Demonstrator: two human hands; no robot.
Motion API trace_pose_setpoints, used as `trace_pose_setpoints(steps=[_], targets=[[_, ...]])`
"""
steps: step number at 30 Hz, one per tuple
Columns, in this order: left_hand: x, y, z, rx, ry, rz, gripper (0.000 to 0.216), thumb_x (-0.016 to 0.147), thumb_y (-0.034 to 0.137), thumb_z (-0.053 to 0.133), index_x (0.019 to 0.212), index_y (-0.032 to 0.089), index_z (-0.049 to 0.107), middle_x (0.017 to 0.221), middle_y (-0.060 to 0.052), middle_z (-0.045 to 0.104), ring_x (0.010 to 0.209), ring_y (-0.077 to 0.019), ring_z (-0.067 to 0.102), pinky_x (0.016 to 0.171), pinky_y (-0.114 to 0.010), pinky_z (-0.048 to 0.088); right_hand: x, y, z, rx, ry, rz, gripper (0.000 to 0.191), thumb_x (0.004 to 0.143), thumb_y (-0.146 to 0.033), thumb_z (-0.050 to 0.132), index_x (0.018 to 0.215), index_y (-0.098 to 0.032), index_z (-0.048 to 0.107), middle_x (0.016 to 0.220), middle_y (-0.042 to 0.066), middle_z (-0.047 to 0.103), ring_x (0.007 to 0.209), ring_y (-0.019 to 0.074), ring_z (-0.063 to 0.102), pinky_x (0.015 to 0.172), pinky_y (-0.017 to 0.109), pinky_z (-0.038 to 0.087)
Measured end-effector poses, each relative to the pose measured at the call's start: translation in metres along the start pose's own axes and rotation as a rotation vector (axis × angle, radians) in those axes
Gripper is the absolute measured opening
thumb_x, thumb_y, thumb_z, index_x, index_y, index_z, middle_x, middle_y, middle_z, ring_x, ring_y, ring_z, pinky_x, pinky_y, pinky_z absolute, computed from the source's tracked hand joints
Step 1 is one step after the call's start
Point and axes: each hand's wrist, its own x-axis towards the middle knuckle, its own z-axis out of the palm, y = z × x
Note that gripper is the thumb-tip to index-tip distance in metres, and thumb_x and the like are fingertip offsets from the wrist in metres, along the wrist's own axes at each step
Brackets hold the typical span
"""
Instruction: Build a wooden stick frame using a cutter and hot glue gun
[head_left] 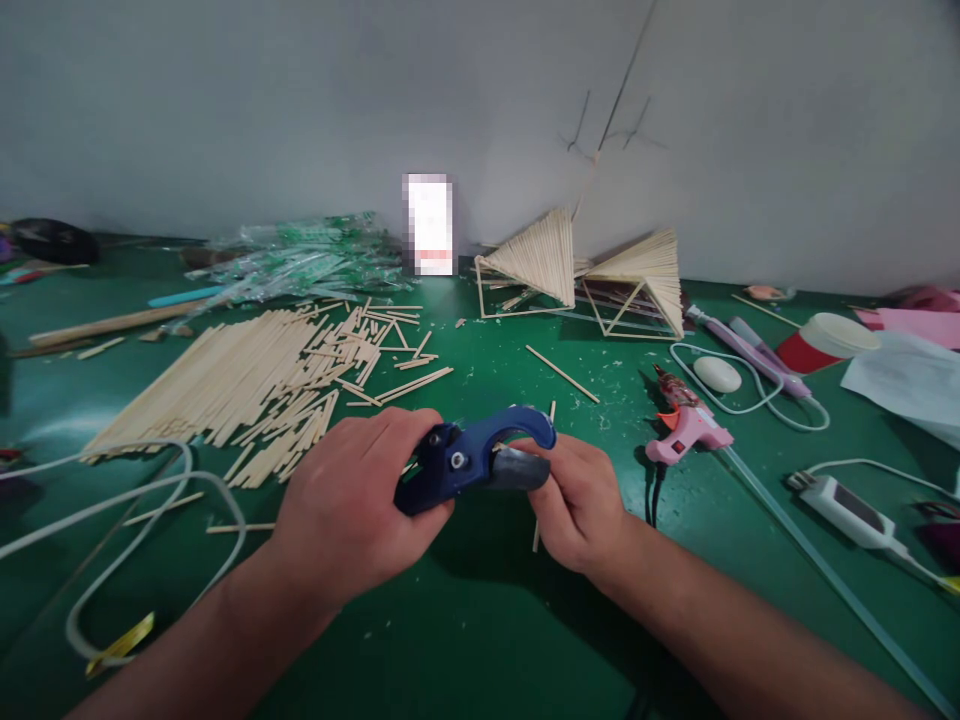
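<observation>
One far grey wall [262, 110] backs the green tabletop [487, 360]; the left hand [349, 500] clamps a pipe cutter [465, 455]; right hand [581, 495], hold unclear.

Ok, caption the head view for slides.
Left hand grips a blue cutter, right hand at its blade, wooden sticks on green table.

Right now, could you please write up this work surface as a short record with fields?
Left hand: closed around a blue cutter
Right hand: fingers at the cutter's blade end; anything held is hidden
Surface: green table
Left side: many loose wooden sticks
Right side: pink glue gun, red-and-white cup
Back: two stick frames near the wall
</observation>
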Motion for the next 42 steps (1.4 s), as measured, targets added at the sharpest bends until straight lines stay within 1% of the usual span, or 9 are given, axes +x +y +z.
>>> trace_pose_setpoints(steps=[7,12,16,24,30,32,37,39,42], targets=[[0.0028,-0.0002,0.0005,-0.011,-0.002,0.000,0.037,0.071,0.029,0.060,0.106,0.019,0.053,0.092,-0.007,0.066,0.081,-0.0264,0.061,0.072,-0.037,0.047,0.0010,-0.0016,0.0001,0.045,-0.024,0.031,0.020,0.089,-0.018,0.041,0.083,-0.016,0.059,0.055,-0.002,0.053,0.049,0.0107,0.048,0.048,0.024,0.037],[0.0022,0.0001,0.0006,-0.022,0.002,-0.002,0.036,0.071,0.029,0.059,0.106,0.019,0.053,0.092,-0.007,0.066,0.081,-0.0261,0.061,0.072,-0.037,0.047,0.0033,-0.0033,-0.0020,0.010,0.048,-0.037,0.013,0.086,-0.016,0.045,0.085,-0.017,0.058,0.059,0.000,0.057,0.051,0.0119,0.049,0.049,0.024,0.038],[0.0010,0.0013,0.0008,-0.034,-0.014,-0.002,0.036,0.071,0.030,0.058,0.105,0.020,0.053,0.091,-0.006,0.067,0.077,-0.0255,0.062,0.068,-0.036,0.047,0.0026,-0.0029,-0.0025,0.021,0.085,-0.073,0.011,0.084,-0.014,0.046,0.087,-0.018,0.055,0.061,0.000,0.058,0.051,0.0121,0.050,0.050,0.024,0.039],[0.0004,0.0016,0.0004,-0.045,-0.012,0.021,0.036,0.072,0.031,0.056,0.106,0.020,0.053,0.092,-0.006,0.068,0.077,-0.0248,0.063,0.067,-0.035,0.049,0.0022,-0.0005,-0.0023,0.042,0.034,-0.080,0.015,0.086,-0.014,0.042,0.092,-0.019,0.055,0.067,0.002,0.063,0.058,0.0147,0.059,0.055,0.026,0.046],[-0.0006,0.0018,-0.0026,-0.023,-0.015,0.014,0.034,0.072,0.031,0.055,0.105,0.021,0.054,0.088,-0.006,0.069,0.074,-0.0245,0.064,0.066,-0.035,0.048,0.0007,-0.0008,-0.0011,0.029,0.035,-0.087,0.014,0.086,-0.014,0.042,0.092,-0.020,0.053,0.064,0.000,0.061,0.056,0.0138,0.057,0.054,0.025,0.045],[-0.0009,0.0022,-0.0032,-0.017,-0.023,0.011,0.033,0.072,0.031,0.054,0.104,0.020,0.055,0.087,-0.006,0.069,0.072,-0.0248,0.064,0.064,-0.035,0.048,0.0000,-0.0008,-0.0007,0.027,0.042,-0.098,0.013,0.086,-0.014,0.043,0.091,-0.020,0.053,0.062,0.000,0.059,0.055,0.0137,0.055,0.054,0.025,0.044],[-0.0011,0.0028,-0.0026,-0.020,-0.009,0.004,0.031,0.072,0.030,0.054,0.100,0.019,0.059,0.083,-0.006,0.071,0.069,-0.0251,0.066,0.061,-0.035,0.049,-0.0004,-0.0008,-0.0005,0.019,-0.006,-0.068,0.012,0.086,-0.015,0.044,0.083,-0.019,0.054,0.064,0.002,0.059,0.058,0.0147,0.053,0.054,0.026,0.042],[-0.0010,0.0025,-0.0020,-0.023,0.008,0.007,0.030,0.072,0.030,0.054,0.099,0.019,0.060,0.081,-0.006,0.071,0.068,-0.0253,0.067,0.061,-0.034,0.050,0.0000,-0.0011,-0.0002,0.011,0.002,-0.073,0.012,0.086,-0.015,0.043,0.079,-0.020,0.053,0.062,0.001,0.057,0.056,0.0144,0.051,0.053,0.026,0.041],[-0.0003,0.0023,-0.0025,-0.017,-0.015,-0.013,0.029,0.071,0.031,0.054,0.096,0.020,0.062,0.078,-0.005,0.071,0.067,-0.0253,0.067,0.059,-0.034,0.050,0.0006,-0.0019,0.0001,0.006,0.007,-0.069,0.013,0.087,-0.016,0.043,0.077,-0.020,0.051,0.059,-0.001,0.053,0.053,0.0135,0.048,0.051,0.025,0.039]])
